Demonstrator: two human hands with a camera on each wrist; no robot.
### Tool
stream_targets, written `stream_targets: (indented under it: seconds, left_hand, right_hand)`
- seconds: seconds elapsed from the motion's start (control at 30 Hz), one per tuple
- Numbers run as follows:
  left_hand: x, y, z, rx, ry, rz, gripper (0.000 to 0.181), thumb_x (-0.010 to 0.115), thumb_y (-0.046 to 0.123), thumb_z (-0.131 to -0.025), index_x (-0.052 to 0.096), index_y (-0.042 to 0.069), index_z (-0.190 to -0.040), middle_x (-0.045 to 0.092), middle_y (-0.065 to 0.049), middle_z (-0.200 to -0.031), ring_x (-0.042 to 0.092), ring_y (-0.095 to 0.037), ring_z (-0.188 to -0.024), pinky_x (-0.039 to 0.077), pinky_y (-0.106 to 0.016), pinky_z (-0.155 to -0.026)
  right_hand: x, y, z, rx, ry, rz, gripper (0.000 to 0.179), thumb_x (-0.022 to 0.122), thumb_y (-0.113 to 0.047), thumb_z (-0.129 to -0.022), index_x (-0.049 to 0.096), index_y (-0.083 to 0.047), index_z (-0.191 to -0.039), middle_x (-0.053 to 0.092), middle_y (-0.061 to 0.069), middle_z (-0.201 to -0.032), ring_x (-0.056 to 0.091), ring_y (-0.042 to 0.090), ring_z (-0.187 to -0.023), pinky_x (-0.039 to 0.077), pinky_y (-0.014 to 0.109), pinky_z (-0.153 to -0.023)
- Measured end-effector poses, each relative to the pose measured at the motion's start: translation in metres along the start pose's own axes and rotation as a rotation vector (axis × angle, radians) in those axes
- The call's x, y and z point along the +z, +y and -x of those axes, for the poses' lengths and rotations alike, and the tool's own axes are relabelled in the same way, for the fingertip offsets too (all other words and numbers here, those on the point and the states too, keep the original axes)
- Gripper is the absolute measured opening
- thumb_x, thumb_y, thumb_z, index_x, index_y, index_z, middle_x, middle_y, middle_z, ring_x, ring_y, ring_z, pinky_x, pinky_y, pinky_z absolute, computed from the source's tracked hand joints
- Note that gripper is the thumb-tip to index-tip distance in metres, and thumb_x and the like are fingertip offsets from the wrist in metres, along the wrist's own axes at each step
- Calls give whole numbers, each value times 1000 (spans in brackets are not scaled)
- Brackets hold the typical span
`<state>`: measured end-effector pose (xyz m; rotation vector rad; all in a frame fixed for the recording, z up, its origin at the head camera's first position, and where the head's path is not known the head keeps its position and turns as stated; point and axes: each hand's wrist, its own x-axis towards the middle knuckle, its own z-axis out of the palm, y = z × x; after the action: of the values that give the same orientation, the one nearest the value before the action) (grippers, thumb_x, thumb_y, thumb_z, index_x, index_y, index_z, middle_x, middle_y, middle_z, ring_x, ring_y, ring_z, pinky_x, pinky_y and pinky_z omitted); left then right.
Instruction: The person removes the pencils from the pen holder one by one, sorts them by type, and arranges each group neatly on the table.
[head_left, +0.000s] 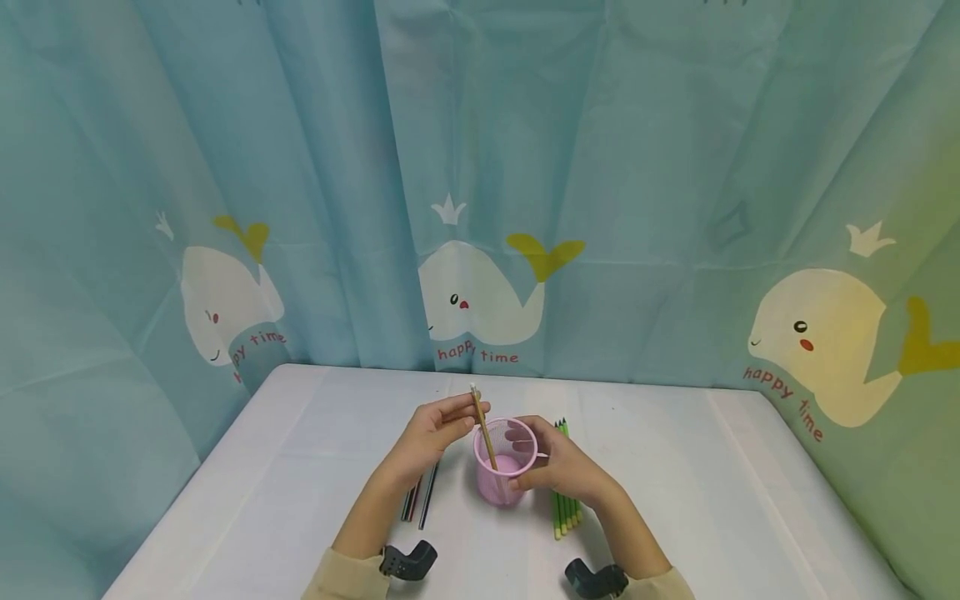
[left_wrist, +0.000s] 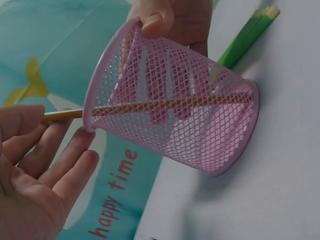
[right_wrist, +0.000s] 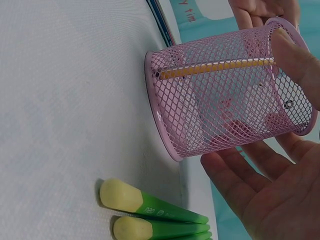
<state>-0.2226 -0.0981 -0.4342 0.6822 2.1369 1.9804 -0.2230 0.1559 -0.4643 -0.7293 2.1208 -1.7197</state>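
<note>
A pink mesh pencil cup stands on the white table, its rim gripped between the thumb and fingers of my right hand. Inside the cup leans a yellow pencil, its lower end down at the base in both wrist views. My left hand pinches the pencil's upper part between thumb and forefinger, the other fingers spread near the rim. Several green pencils with yellowish ends lie side by side under the right forearm. Dark pencils lie to the left of the cup, partly hidden by the left hand.
A white table extends around the hands. Behind it hangs a blue-green curtain printed with whales. A dark camera mount is strapped to the left wrist, and another mount to the right.
</note>
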Motion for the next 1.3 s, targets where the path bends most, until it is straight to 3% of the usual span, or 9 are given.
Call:
stream_targets:
  seconds: [0.23, 0.5, 0.73, 1.03, 1.3]
  left_hand:
    - [5, 11, 4, 26, 55, -47, 41, 62, 10, -98, 56, 2, -138, 65, -18, -130, 63, -31, -120, 51, -24, -101]
    - [13, 15, 4, 62, 105, -105, 33, 69, 10, -94, 66, 5, -125, 71, -16, -115, 69, -22, -104, 57, -24, -90]
    - [21, 17, 3, 125, 75, -135, 30, 68, 10, -94, 67, 4, -124, 72, -17, -113, 70, -23, -103, 57, -24, -90]
    - [28, 14, 3, 113, -3, -205, 31, 67, 8, -95, 65, -4, -123, 71, -20, -113, 70, -27, -103, 57, -23, -89]
    - [27, 20, 5, 133, 67, -222, 26, 69, 16, -94, 69, 9, -120, 74, -10, -109, 69, -19, -100, 58, -26, -87]
  right_hand:
    - [1, -2, 1, 15, 10, -3, 87, 87, -8, -73, 39, 1, -145, 50, 25, -142, 45, 42, -135, 46, 51, -108]
    - [1, -1, 1, 11, 8, 11, 82, 86, -9, -74, 43, -2, -142, 53, 21, -140, 47, 40, -133, 47, 51, -108]
    - [0, -1, 0, -2, -7, 6, 83, 86, -9, -74, 40, 1, -143, 51, 26, -140, 48, 45, -131, 49, 50, -105]
    - [0, -1, 0, 13, -2, -10, 78, 86, -7, -74, 45, -7, -140, 55, 16, -137, 51, 42, -128, 51, 48, -104]
    - [0, -2, 1, 15, 3, 4, 79, 86, -9, -74, 44, -6, -141, 51, 22, -142, 49, 42, -131, 50, 48, -105]
